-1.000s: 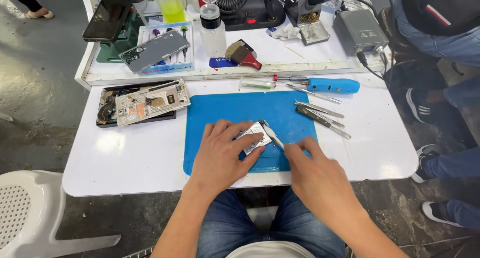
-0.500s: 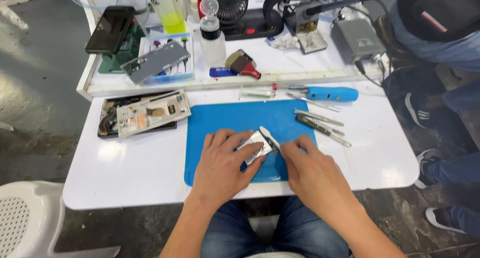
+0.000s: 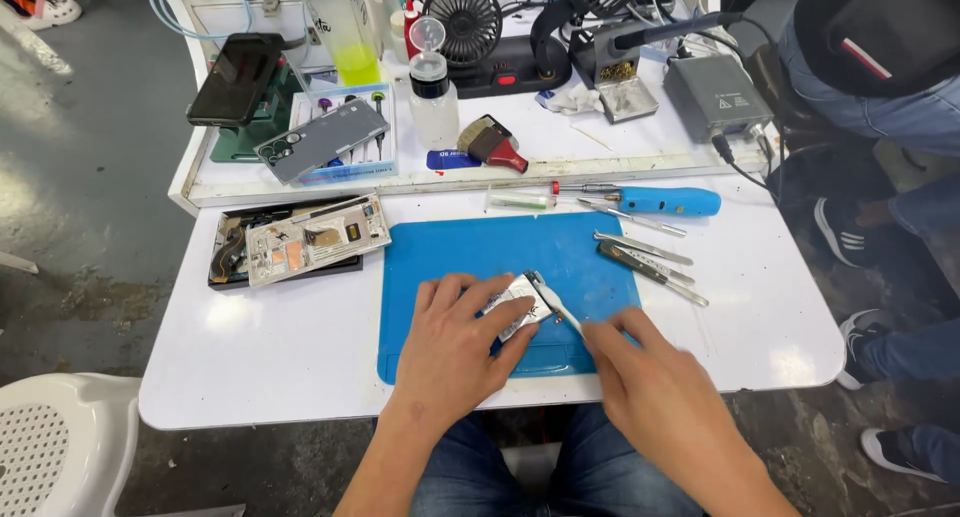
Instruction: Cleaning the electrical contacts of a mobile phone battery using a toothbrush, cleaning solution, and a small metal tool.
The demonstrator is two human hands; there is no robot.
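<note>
Both hands hardly shifted since earlier. Left hand [image 3: 455, 349] pins small silvery flat part [image 3: 517, 310] on blue rubber mat [image 3: 470, 252]; right hand [image 3: 650, 377] pinches thin white pry tool [image 3: 553, 302] at its edge. Prying step, apparently; next needs gentle leverage.

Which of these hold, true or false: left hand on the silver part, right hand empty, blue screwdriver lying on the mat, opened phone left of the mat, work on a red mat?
1. The left hand presses on the small silver part. True.
2. The right hand is empty. False: it holds a thin white tool whose tip meets the silver part.
3. The blue screwdriver lies on the mat. False: it lies on the white table, beyond the mat's far edge.
4. The opened phone sits left of the mat. True.
5. The work is on a red mat. False: the mat is blue.
</note>
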